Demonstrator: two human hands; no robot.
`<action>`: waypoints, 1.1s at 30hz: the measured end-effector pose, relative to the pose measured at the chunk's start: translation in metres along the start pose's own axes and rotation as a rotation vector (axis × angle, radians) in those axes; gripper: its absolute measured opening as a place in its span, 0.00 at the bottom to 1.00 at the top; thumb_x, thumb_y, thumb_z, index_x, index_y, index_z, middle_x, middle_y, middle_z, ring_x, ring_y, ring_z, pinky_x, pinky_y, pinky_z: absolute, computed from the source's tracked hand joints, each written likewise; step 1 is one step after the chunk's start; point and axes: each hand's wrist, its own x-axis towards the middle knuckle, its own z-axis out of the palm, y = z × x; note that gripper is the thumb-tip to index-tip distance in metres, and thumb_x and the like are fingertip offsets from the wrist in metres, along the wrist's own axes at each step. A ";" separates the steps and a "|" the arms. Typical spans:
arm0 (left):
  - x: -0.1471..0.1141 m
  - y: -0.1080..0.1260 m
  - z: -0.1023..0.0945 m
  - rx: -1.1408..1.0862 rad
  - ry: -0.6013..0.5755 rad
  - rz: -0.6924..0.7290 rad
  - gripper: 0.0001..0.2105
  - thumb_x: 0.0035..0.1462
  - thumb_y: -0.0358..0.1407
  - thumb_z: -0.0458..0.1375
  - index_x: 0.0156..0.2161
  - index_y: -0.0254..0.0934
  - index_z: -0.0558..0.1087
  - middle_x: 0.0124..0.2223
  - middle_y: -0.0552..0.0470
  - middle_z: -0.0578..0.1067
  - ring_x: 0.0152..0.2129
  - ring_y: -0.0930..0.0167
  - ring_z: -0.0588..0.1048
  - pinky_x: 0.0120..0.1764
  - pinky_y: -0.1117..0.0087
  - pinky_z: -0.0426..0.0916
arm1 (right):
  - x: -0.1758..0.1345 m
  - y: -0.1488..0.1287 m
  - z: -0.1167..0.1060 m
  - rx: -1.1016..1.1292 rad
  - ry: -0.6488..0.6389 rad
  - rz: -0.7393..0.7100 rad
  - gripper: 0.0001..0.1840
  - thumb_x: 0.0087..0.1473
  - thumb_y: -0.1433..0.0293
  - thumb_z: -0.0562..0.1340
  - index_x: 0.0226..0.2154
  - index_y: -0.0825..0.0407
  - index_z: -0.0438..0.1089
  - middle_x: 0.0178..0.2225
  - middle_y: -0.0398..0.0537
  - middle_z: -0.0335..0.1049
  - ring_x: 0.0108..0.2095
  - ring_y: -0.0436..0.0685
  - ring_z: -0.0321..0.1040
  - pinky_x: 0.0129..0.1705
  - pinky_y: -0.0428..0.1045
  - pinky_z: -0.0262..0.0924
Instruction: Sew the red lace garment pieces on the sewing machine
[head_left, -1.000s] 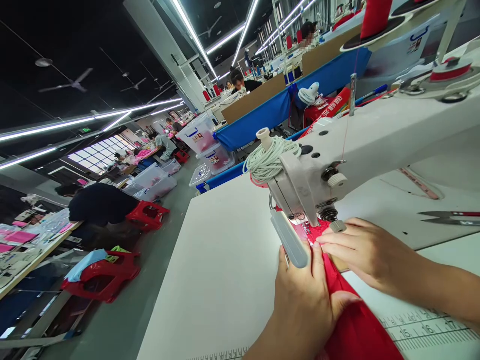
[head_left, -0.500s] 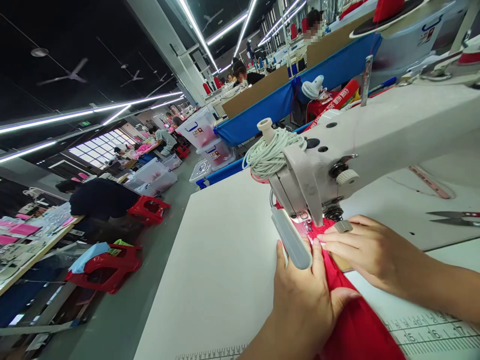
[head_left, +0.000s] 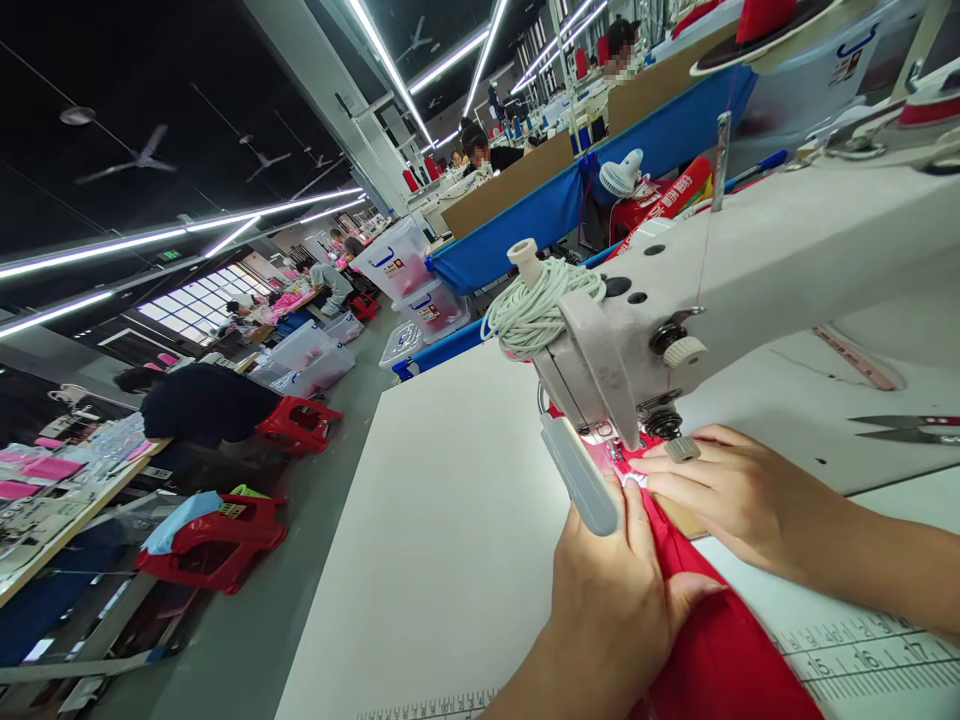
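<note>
Red fabric (head_left: 712,640) runs from the front edge of the table up under the needle area of a white sewing machine (head_left: 600,360). My left hand (head_left: 611,600) presses on the fabric's left side, fingers stretched toward the presser foot (head_left: 616,450) and thumb spread out over the cloth. A grey bar (head_left: 581,475) on the machine hides part of those fingers. To the right, my right hand (head_left: 720,490) lies flat with its fingers extended over the fabric close to the foot. A small white piece (head_left: 634,480) shows between the fingertips of both hands.
Black-bladed thread snips (head_left: 907,430) and a pink strip (head_left: 855,357) lie right of the machine. A coil of pale cord (head_left: 544,305) hangs on its head. Ruler markings (head_left: 862,655) line the table's front. Co-workers, red stools (head_left: 217,540) and plastic bins (head_left: 394,260) are beyond.
My left hand's fingers have drawn in a little, the outer one now tucked behind the grey bar. The right hand stays nearly in place. The white piece shows more clearly.
</note>
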 end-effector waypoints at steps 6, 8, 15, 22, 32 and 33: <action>-0.002 0.001 0.001 0.039 -0.021 0.019 0.32 0.68 0.54 0.41 0.52 0.24 0.71 0.46 0.34 0.77 0.39 0.57 0.78 0.32 0.62 0.76 | -0.003 0.000 0.005 0.012 -0.023 0.039 0.26 0.39 0.83 0.52 0.41 0.53 0.73 0.40 0.49 0.77 0.32 0.56 0.65 0.40 0.55 0.55; -0.002 0.001 0.002 0.039 -0.025 0.016 0.33 0.67 0.55 0.41 0.52 0.24 0.71 0.46 0.33 0.77 0.39 0.56 0.78 0.31 0.62 0.76 | -0.003 0.002 0.005 0.002 -0.033 0.012 0.27 0.40 0.84 0.52 0.42 0.53 0.72 0.40 0.47 0.77 0.32 0.55 0.66 0.40 0.54 0.54; -0.001 0.000 0.004 0.067 0.002 0.030 0.34 0.69 0.53 0.35 0.51 0.23 0.71 0.46 0.34 0.78 0.41 0.57 0.79 0.35 0.61 0.77 | 0.002 0.001 0.000 0.008 -0.043 0.021 0.27 0.43 0.84 0.51 0.45 0.55 0.70 0.46 0.52 0.76 0.38 0.57 0.70 0.43 0.54 0.53; -0.003 -0.001 0.006 0.119 -0.070 0.045 0.33 0.67 0.55 0.44 0.54 0.22 0.70 0.50 0.35 0.76 0.48 0.54 0.76 0.40 0.58 0.77 | 0.004 -0.001 -0.001 -0.043 -0.055 0.034 0.21 0.52 0.81 0.50 0.43 0.54 0.70 0.46 0.54 0.76 0.36 0.57 0.71 0.41 0.54 0.56; -0.003 0.000 0.001 0.079 -0.236 -0.049 0.22 0.65 0.44 0.50 0.54 0.28 0.69 0.53 0.35 0.74 0.48 0.54 0.75 0.45 0.53 0.75 | 0.003 -0.002 -0.002 0.007 -0.046 0.054 0.22 0.51 0.83 0.49 0.43 0.54 0.71 0.43 0.54 0.76 0.37 0.58 0.73 0.46 0.56 0.59; -0.002 0.000 0.000 0.073 -0.254 -0.062 0.21 0.64 0.43 0.49 0.54 0.29 0.69 0.53 0.35 0.74 0.48 0.55 0.75 0.45 0.53 0.75 | 0.003 -0.001 -0.002 0.005 -0.037 0.049 0.23 0.50 0.83 0.49 0.43 0.54 0.71 0.45 0.54 0.76 0.37 0.57 0.73 0.46 0.56 0.59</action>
